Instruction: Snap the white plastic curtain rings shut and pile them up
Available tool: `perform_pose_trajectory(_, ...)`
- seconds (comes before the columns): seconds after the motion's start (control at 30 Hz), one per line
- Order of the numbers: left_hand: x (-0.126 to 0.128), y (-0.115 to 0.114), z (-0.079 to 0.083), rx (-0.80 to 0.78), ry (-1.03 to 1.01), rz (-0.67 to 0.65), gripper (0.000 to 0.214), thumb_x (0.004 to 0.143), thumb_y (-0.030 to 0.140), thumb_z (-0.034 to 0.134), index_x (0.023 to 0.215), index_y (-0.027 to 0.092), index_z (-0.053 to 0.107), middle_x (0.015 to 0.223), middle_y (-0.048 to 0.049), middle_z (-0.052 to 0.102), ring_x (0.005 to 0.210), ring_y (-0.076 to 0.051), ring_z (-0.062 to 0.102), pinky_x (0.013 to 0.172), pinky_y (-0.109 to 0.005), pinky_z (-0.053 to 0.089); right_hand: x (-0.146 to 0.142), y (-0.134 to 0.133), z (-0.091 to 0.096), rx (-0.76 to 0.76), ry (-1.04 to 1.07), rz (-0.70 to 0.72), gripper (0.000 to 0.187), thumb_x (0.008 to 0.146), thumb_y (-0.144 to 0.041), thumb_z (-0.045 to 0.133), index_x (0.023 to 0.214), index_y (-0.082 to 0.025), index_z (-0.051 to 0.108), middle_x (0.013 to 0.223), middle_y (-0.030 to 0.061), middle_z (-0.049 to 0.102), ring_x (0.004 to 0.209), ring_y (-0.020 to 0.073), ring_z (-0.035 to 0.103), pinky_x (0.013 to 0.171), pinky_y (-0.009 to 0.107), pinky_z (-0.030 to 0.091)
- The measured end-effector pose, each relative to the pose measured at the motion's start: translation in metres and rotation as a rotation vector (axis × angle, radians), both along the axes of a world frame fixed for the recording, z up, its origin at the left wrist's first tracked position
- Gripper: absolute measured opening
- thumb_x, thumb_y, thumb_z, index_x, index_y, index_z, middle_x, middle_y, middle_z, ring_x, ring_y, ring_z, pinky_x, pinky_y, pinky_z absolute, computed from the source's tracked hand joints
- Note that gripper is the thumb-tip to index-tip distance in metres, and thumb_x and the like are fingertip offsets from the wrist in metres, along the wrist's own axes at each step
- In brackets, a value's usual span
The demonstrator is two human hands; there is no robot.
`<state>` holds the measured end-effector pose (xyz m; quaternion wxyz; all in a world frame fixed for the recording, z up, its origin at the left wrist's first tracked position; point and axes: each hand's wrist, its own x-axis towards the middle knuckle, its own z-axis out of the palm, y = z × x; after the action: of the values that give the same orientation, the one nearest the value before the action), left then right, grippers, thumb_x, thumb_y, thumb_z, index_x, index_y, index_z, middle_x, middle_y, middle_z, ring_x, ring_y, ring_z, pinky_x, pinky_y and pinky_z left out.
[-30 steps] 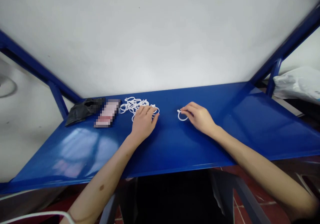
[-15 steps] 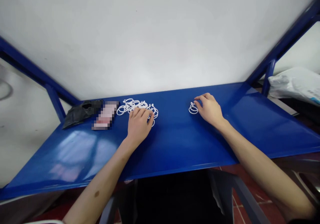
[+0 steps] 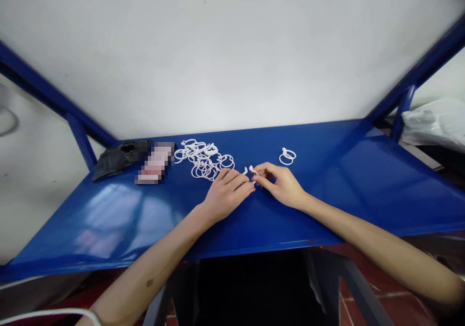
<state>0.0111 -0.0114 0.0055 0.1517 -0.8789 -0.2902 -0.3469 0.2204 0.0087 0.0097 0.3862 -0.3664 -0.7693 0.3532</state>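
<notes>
Earlier apart, left hand (image 3: 225, 196) and right hand (image 3: 282, 186) on white ring (image 3: 251, 171)

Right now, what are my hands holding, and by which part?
The left hand and right hand pinch one white ring between their fingertips; the exact part gripped is hidden.

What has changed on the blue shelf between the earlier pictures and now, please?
The right hand let go of the loose rings at the right and came back left; the left hand left the ring pile and moved right. Both now pinch one white ring between them. The ring pile, black bag and shelf stayed put.
</notes>
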Motion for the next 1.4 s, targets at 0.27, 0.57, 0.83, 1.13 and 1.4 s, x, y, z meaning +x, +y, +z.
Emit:
perform_pose_trajectory(0.27, -0.005, 0.005, -0.001, -0.343, -0.318, 0.177, 0.014, 0.098, 0.031, 0.056, 0.105, 0.020, 0.061, 0.095, -0.0035, 0.067, 0.089, -0.017, 0.063, 0.081, -0.032, 0.051, 0.008, 0.005, -0.001, 0.162, 0.037, -0.096, 0.015, 0.095, -0.033, 0.064, 0.106, -0.022, 0.063, 0.087, 0.0019, 0.073, 0.076, 0.0155, 0.071, 0.070, 0.028, 0.058)
perform_pose_trajectory(0.57, -0.006, 0.010, -0.001, -0.538, -0.317, 0.075, 0.010, 0.098, 0.024, 0.056, 0.091, 0.021, 0.063, 0.085, 0.0001, 0.069, 0.080, -0.015, 0.061, 0.075, -0.028, 0.049, 0.006, 0.003, -0.004, 0.190, -0.048, 0.031, 0.015, 0.099, -0.032, 0.060, 0.107, -0.021, 0.065, 0.092, 0.0032, 0.074, 0.076, 0.0146, 0.069, 0.068, 0.026, 0.055)
perform_pose_trajectory(0.83, -0.006, 0.005, -0.009, -0.416, -0.306, 0.025, 0.016, 0.097, 0.012, 0.052, 0.085, 0.020, 0.060, 0.080, -0.0002, 0.067, 0.076, -0.015, 0.057, 0.072, -0.028, 0.048, 0.005, -0.006, -0.003, 0.304, -0.119, 0.142, 0.015, 0.103, -0.023, 0.051, 0.098, -0.019, 0.065, 0.095, 0.0062, 0.071, 0.086, 0.0163, 0.069, 0.078, 0.029, 0.055)
perform_pose_trajectory(1.13, -0.008, 0.009, -0.005, -0.340, -0.171, 0.017, 0.012, 0.099, 0.020, 0.052, 0.091, 0.020, 0.061, 0.083, -0.0018, 0.067, 0.080, -0.017, 0.058, 0.077, -0.032, 0.050, 0.003, -0.001, -0.008, 0.501, -0.221, 0.116, 0.018, 0.104, -0.024, 0.046, 0.103, -0.018, 0.063, 0.090, 0.0072, 0.067, 0.083, 0.0176, 0.065, 0.074, 0.031, 0.055)
perform_pose_trajectory(1.4, -0.030, 0.022, -0.004, -0.314, 0.048, 0.409, 0.016, 0.094, 0.030, 0.060, 0.104, 0.019, 0.068, 0.105, -0.0085, 0.068, 0.105, -0.028, 0.056, 0.094, -0.044, 0.047, 0.048, 0.049, 0.003, 0.363, -0.264, -0.424, 0.012, 0.094, -0.026, 0.062, 0.096, -0.019, 0.071, 0.094, 0.0061, 0.066, 0.067, 0.0150, 0.060, 0.069, 0.033, 0.052)
